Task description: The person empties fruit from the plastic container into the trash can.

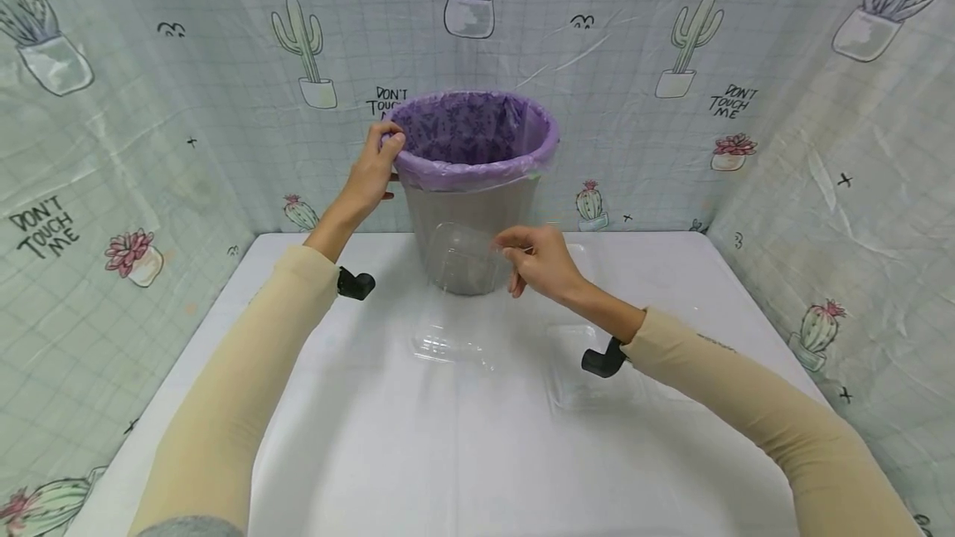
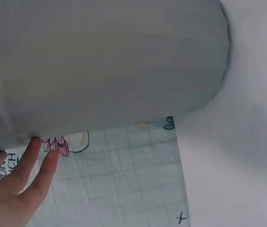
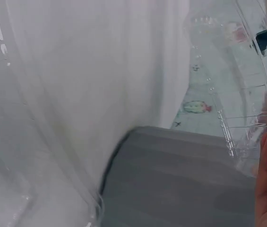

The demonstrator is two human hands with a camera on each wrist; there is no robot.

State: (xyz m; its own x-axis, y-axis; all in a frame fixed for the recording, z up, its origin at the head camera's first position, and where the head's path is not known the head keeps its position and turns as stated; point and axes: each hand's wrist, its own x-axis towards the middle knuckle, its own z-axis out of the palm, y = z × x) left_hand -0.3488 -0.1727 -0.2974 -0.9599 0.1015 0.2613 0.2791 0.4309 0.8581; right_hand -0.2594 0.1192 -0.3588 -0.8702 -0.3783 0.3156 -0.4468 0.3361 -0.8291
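A grey trash bin (image 1: 440, 210) stands upright at the back of the table, lined with a purple patterned bag (image 1: 477, 176) folded over its rim. My left hand (image 1: 370, 171) holds the bin's rim at its left side; in the left wrist view, its fingers (image 2: 42, 177) lie against the outer wall. In front of the bin, my right hand (image 1: 548, 262) pinches a clear plastic container (image 1: 464, 259) by its edge. The container (image 3: 232, 94) also shows tilted in the right wrist view. Seen from the head, the bottom inside the bin is hidden.
More clear plastic pieces lie on the white table: one container (image 1: 443, 346) before the bin and another (image 1: 578, 384) under my right wrist, with a faint edge farther back. Cloth walls (image 1: 567, 106) printed with cacti enclose the table's back and sides.
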